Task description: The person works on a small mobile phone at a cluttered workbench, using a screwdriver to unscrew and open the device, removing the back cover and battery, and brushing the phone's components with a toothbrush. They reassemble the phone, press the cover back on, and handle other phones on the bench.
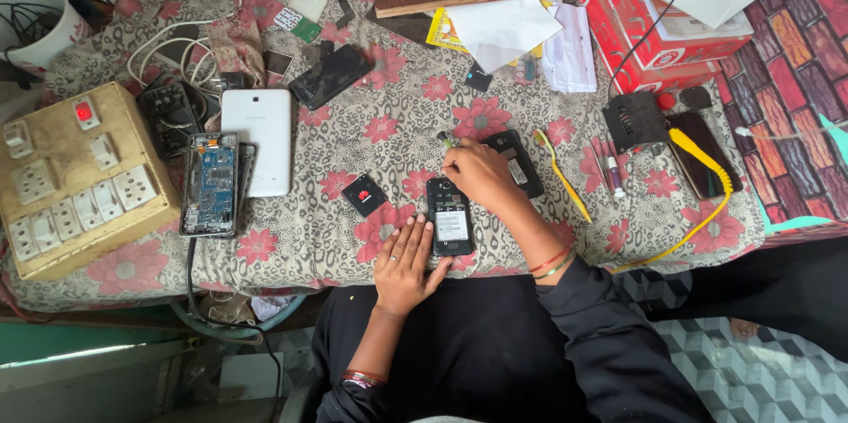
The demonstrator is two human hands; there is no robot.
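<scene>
right hand (480, 173): closed, pinching a small tool, just above the opened phone (450, 215).
left hand (404, 266): spread flat, touching its lower-left edge.
phone axis: laid lengthwise, away from the body.

Hidden, cropped and unreadable parts of a phone repair bench

The right hand (480, 174) covers the far end of the opened black phone (450, 215) and whatever small tool it pinches, of which only a tip shows; the left hand (405, 266) hides the phone's near left corner; the label inside the phone is too small to read; the white cup (34, 18) at far left is cut by the frame edge, as are the red box (658, 39) and papers at far right; the black cable (190, 286) drops behind the table edge
</scene>
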